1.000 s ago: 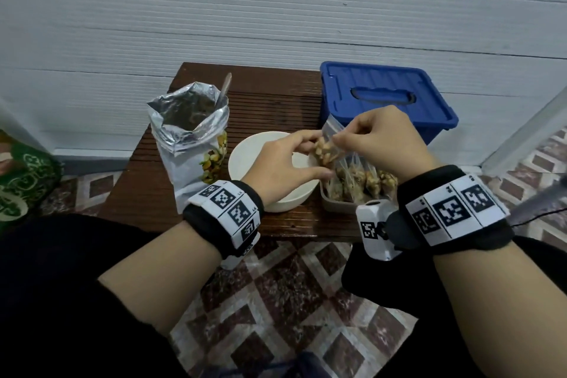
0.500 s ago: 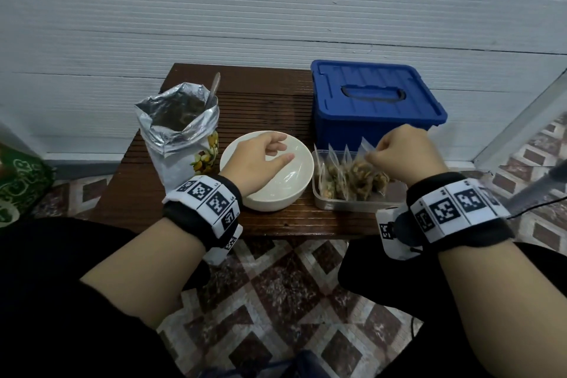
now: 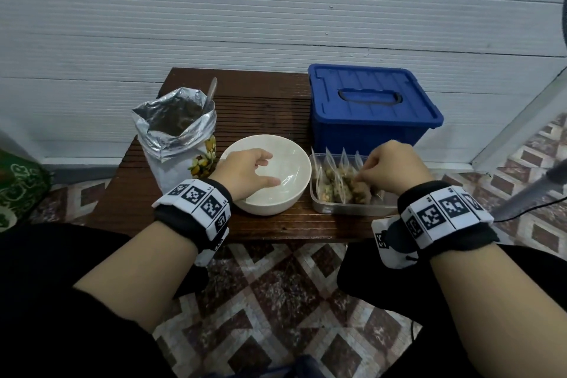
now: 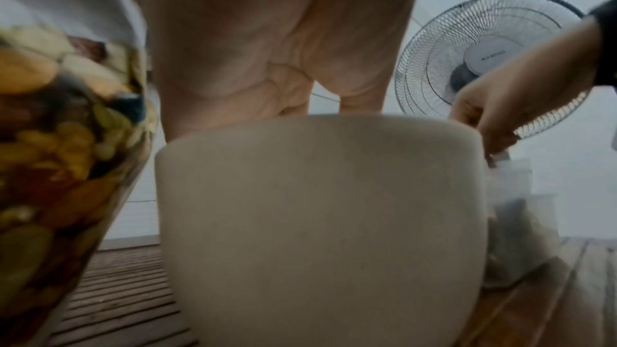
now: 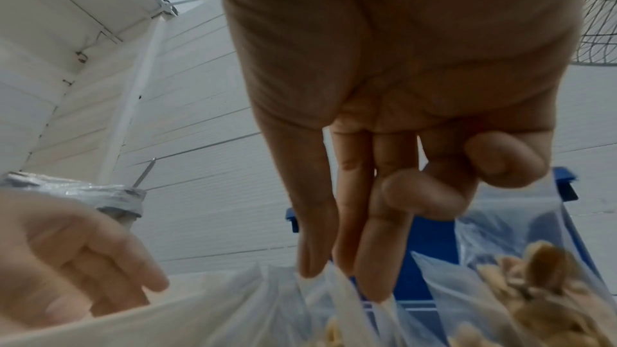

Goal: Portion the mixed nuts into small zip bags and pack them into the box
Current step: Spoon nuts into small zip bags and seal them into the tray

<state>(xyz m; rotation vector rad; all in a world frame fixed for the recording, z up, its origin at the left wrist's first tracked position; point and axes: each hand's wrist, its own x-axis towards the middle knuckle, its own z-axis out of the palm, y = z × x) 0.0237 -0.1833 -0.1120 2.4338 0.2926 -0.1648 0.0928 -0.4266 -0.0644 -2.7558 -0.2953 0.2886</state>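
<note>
- The filled zip bags [image 3: 340, 184] stand upright in a row inside the clear tray [image 3: 352, 209] on the counter [image 3: 260, 107], their sealed tops pointing up; the row's long axis runs left to right, just in front of the closed blue box [image 3: 371, 113].
- The white bowl [image 3: 285, 163] sits touching or just beside the tray's left edge, with the open foil nut pouch [image 3: 176, 138] standing upright to its left, a spoon handle [image 3: 211, 90] poking out of the top.
- A second ago both hands held one bag up above the tray; half a second ago the right hand had lowered it to the row and the left had gone to the bowl. Now the right hand is deeper among the bags.
- The right hand [image 3: 391, 169] has its grip pressed together: thumb and the first fingers [image 5: 377, 260] reach down and pinch the top of a bag [image 5: 337, 297], while the last two fingers curl into the palm.
- The left hand [image 3: 245, 170] rests over the bowl's near rim, its grip loosely spread, fingers relaxed inside the bowl and holding nothing.
</note>
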